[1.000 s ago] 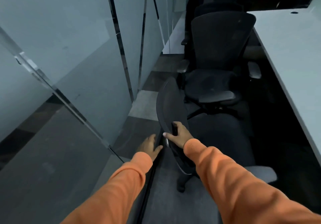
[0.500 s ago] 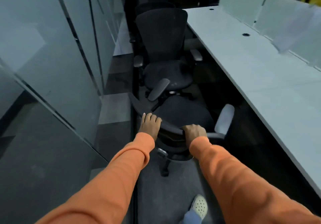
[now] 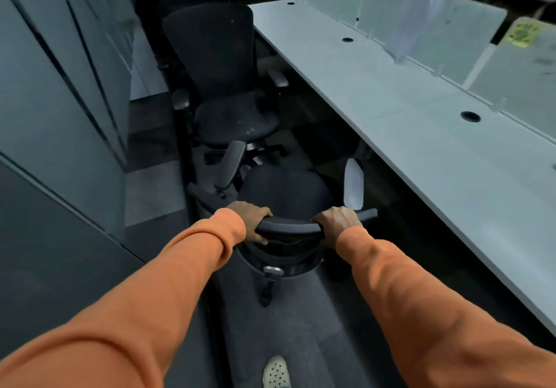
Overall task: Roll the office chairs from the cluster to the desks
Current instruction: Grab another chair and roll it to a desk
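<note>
Transport is the step in hand: left hand (image 3: pixel 251 222) and right hand (image 3: pixel 338 220) both curl round the backrest top of the office chair (image 3: pixel 285 195), just beside the surface (image 3: pixel 391 110), and next it probably needs turning toward that surface.

near chair (image 3: pixel 288 228): back rail smooth black plastic, slight sheen. far chair (image 3: pixel 210 47): matt black mesh, seat speckled with dust. bench (image 3: pixel 391 110) top pale, smooth, matt, looks laminate. dividers (image 3: pixel 436 23) frosted, translucent. floor (image 3: pixel 301 333) dark rough carpet. sleeves (image 3: pixel 186 267) orange knit cloth, ribbed cuffs.
</note>
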Motion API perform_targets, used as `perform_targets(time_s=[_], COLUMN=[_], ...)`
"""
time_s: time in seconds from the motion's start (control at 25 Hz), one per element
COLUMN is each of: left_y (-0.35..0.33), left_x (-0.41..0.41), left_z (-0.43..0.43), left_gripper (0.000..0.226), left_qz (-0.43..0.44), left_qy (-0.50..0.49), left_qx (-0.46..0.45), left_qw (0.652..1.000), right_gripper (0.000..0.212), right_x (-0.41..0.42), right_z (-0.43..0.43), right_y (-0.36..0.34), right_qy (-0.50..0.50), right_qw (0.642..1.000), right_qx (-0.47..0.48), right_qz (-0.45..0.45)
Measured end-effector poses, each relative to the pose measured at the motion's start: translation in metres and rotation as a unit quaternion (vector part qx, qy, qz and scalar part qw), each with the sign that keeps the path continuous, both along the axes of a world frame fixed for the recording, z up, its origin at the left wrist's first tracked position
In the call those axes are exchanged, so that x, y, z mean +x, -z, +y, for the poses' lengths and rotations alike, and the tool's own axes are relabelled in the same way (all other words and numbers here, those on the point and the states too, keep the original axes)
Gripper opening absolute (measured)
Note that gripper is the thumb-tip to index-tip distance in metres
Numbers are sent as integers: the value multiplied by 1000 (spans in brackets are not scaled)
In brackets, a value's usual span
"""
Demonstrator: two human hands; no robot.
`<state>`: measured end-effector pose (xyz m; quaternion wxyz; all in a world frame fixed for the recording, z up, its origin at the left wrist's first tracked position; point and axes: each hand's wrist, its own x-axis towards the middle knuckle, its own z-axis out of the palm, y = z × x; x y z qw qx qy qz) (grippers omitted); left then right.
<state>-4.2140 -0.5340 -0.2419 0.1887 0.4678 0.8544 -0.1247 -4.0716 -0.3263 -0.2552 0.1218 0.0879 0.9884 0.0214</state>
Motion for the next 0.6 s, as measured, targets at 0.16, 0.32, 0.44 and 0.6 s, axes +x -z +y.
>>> perform_targets(time_s=[0.16, 0.32, 0.44, 0.6], left_y=[1, -1, -3, -2], left_x=[39, 81, 121, 170], left_z=[4, 14, 21, 29], left_gripper=[73, 72, 69, 68], left_qz=[-5, -1, 1, 9], left_qy=[23, 13, 17, 37], left_qx=[-1, 12, 21, 18], left_qw=[1000, 1000, 1000, 999], right_gripper=[25, 28, 28, 28], right_x=[40, 78, 119, 180], right_z=[1, 8, 17, 13], right_y=[4, 2, 1, 3], right_qy=[8, 23, 31, 66], right_qw=[1000, 1000, 999, 998], right_qx=[-2, 1, 3, -8], right_qz=[7, 13, 6, 15])
